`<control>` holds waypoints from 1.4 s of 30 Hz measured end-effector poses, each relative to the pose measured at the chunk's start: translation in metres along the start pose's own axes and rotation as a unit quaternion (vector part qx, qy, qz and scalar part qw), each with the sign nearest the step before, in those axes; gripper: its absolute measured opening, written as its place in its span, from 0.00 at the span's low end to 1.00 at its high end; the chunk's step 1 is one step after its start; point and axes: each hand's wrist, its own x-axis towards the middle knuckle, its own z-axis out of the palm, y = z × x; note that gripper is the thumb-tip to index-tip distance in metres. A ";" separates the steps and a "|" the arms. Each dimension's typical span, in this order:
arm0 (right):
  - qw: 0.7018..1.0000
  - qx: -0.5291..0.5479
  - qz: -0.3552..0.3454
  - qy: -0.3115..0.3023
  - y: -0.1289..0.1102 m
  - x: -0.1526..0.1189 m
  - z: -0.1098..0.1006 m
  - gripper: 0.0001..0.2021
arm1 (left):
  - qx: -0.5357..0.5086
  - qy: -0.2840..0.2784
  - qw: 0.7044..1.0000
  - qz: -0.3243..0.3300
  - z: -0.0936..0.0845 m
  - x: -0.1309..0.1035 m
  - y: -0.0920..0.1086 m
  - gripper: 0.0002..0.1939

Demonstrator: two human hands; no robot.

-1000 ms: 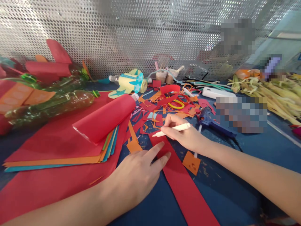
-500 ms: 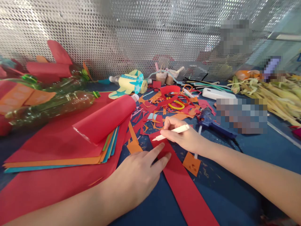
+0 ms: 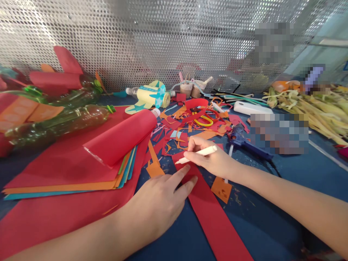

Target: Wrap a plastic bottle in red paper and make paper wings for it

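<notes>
A long red paper strip (image 3: pixel 214 217) runs from the front edge of the view up to the middle of the blue table. My left hand (image 3: pixel 165 197) lies over its upper part, two fingers stretched out and pressing on the paper. My right hand (image 3: pixel 209 156) is closed around a white felt-tip pen (image 3: pixel 202 152). The pen's tip points down and left at the strip's far end, on or just above the paper; any mark there is too small to make out. An orange paper piece (image 3: pixel 222 190) lies right of the strip.
Stacked coloured paper (image 3: pixel 67 163) at left carries a red-wrapped bottle (image 3: pixel 125 136). Green plastic bottles (image 3: pixel 62 121) lie beyond. Paper scraps (image 3: pixel 187 119) cover the middle, near a blue glue gun (image 3: pixel 248 145). Corn husks (image 3: pixel 320 112) lie right; a perforated metal panel (image 3: pixel 152 40) stands behind.
My right hand and the pen have shifted very slightly to the left and down along the strip's end. My left hand stays in place on the paper.
</notes>
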 end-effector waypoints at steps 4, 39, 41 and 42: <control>1.000 0.019 0.002 0.005 0.001 -0.001 0.003 0.11 | 0.009 -0.002 1.000 0.004 -0.001 0.000 0.000 0.21; 0.984 -0.150 -0.005 0.100 -0.009 -0.002 -0.015 0.11 | 0.003 0.057 0.998 0.011 0.013 -0.004 -0.005 0.22; 0.984 -0.147 -0.007 0.099 -0.009 -0.002 -0.015 0.11 | 0.000 0.045 0.999 0.014 0.009 -0.004 -0.004 0.22; 0.984 -0.146 -0.008 0.098 -0.009 -0.002 -0.015 0.12 | 0.000 0.038 0.999 0.013 0.006 -0.003 -0.003 0.22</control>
